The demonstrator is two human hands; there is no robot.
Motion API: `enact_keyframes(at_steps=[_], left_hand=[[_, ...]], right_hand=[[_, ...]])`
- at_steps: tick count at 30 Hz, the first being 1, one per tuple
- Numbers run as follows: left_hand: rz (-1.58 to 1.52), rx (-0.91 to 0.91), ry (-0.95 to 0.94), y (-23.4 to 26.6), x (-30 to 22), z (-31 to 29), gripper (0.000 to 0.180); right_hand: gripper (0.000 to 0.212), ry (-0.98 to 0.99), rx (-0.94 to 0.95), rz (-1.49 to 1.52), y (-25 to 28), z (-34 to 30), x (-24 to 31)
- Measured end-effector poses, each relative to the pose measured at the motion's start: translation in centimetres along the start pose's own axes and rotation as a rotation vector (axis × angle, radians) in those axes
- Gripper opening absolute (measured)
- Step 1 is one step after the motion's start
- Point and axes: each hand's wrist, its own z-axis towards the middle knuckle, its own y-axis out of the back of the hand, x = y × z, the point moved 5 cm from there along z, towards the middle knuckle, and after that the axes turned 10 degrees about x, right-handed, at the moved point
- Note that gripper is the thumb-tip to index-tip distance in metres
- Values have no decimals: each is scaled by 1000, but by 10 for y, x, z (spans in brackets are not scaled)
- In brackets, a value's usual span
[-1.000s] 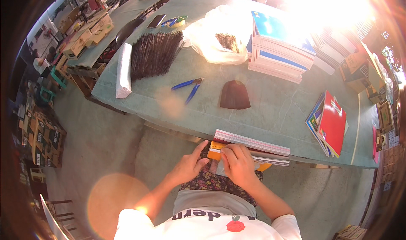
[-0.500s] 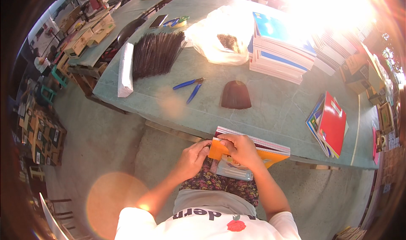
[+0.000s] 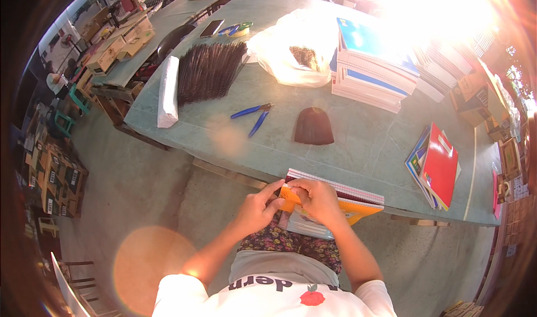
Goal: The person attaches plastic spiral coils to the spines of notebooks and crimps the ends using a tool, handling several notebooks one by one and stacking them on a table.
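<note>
Two hands meet at the near edge of the surface (image 3: pixel 358 143), both closed on an orange-covered notebook (image 3: pixel 341 205) that sits half on the person's lap and half against the edge. The left hand (image 3: pixel 258 209) pinches the corner of the cover with thumb and fingers, one finger stretched toward the spine. The right hand (image 3: pixel 318 199) is curled over the top of the same corner, gripping it.

As for containers, a white plastic bag (image 3: pixel 282 51) slumps at the far middle with something dark and bristly showing inside. Cardboard boxes (image 3: pixel 56 177) are piled on the floor at far left.

On the green surface: a bundle of black binding coils (image 3: pixel 210 71) beside a white wrapped pack (image 3: pixel 168 90), blue-handled pliers (image 3: pixel 253 116), a dark brown fan-shaped piece (image 3: pixel 313 127), a tall stack of notebooks (image 3: pixel 369 65), and a red-topped pile of books (image 3: pixel 436 163) near the right edge.

Plenty of bare surface lies between the pliers and the near edge, and the concrete floor (image 3: pixel 145 188) on the left is open. Strong glare washes out the far right corner.
</note>
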Motion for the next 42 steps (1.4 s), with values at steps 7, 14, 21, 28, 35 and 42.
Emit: enact_keyframes(at_steps=[7,14,21,28,35,42], left_hand=[[-102,89,11,2,6,2,39],[-42,-42,19,2,9,1,26],[308,-141,-301,3,-14,2,19],[25,139,278,10,-1,19,18],[315,-221,-403,15,-12,16,22],[184,269,-118,9,7,27,27]], right_hand=[[20,46,-8,-43,2,-5,9],[17,100,-39,-64,-1,-6,14],[15,116,-45,-65,-3,-5,17],[16,188,-67,-64,-4,-6,15],[17,257,-119,-133,-6,-6,21],[15,281,-71,-119,-5,-10,17]])
